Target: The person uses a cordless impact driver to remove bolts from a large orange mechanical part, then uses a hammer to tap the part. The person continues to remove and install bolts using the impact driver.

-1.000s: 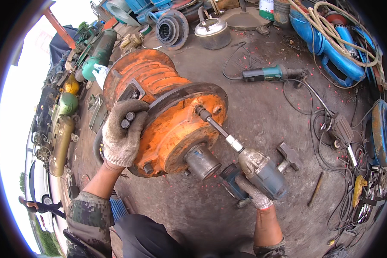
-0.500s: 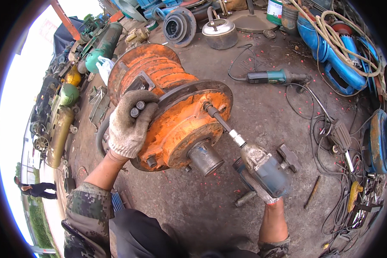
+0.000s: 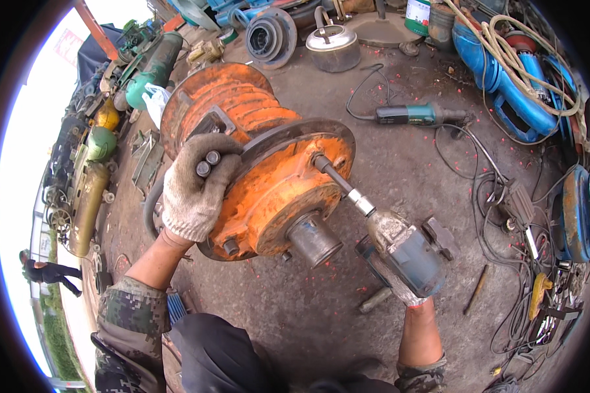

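A big orange electric motor (image 3: 269,170) with a flanged end cover and a grey shaft (image 3: 313,239) lies on the concrete floor. My gloved left hand (image 3: 195,187) grips the flange rim at its left side and holds two dark bolts between the fingers. My gloved right hand (image 3: 403,288) grips a blue-grey impact wrench (image 3: 403,252). Its long socket extension (image 3: 339,183) is seated on a bolt on the flange's upper right.
A green angle grinder (image 3: 410,114) with its cord lies beyond the motor. A metal kettle (image 3: 332,44), blue drums (image 3: 505,85), coiled hoses and tangled cables (image 3: 518,216) crowd the back and right. Green and yellow machine parts (image 3: 92,170) line the left; a person (image 3: 46,270) stands far left.
The view has shifted a little. My left hand has slid slightly up the flange rim; the wrench stays on the flange bolt with my right hand behind it.
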The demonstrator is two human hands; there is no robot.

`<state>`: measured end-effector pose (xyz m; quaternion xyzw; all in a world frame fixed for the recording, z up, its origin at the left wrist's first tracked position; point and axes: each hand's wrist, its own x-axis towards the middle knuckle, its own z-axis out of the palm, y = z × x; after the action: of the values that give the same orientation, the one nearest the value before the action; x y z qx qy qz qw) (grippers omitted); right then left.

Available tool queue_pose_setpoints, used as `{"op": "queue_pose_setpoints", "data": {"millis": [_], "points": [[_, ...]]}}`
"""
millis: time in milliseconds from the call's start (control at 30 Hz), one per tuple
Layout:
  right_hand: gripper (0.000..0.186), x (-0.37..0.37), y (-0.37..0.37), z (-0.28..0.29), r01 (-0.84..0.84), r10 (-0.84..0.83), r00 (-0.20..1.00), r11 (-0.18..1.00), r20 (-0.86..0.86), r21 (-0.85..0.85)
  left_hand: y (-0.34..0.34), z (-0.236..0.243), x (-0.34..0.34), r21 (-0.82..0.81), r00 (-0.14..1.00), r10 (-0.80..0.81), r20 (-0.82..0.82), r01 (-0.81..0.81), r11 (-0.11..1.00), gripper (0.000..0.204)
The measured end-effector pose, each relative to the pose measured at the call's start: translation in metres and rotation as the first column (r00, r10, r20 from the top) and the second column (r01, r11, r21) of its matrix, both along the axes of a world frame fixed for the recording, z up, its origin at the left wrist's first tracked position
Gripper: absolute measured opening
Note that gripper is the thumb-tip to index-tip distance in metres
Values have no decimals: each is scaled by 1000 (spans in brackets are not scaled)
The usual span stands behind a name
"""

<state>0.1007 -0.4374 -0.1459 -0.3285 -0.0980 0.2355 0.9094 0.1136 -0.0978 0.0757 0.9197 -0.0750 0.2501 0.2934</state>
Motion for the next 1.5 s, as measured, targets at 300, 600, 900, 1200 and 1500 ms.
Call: {"op": "queue_pose_setpoints", "data": {"millis": [300,600,900,1200,1500], "points": [[69,23,-4,21,-61,61,998,998,-5,12,2,3,-5,2,998,0,-69,0,1000,19],[55,33,-8,18,-82,69,978,995,199,56,2,0,1,44,999,-20,29,19,999,18],[55,39,-25,9,79,-68,986,994,149,-69,5,2,-1,53,999,-33,-24,34,998,19],[56,32,-30,2,300,-273,948,938,163,-172,4,0,2,68,999,-36,6,35,997,20],[53,-60,-32,-14,229,-150,942,942,300,-246,12,-4,1,72,994,-68,87,62,996,26]]}}
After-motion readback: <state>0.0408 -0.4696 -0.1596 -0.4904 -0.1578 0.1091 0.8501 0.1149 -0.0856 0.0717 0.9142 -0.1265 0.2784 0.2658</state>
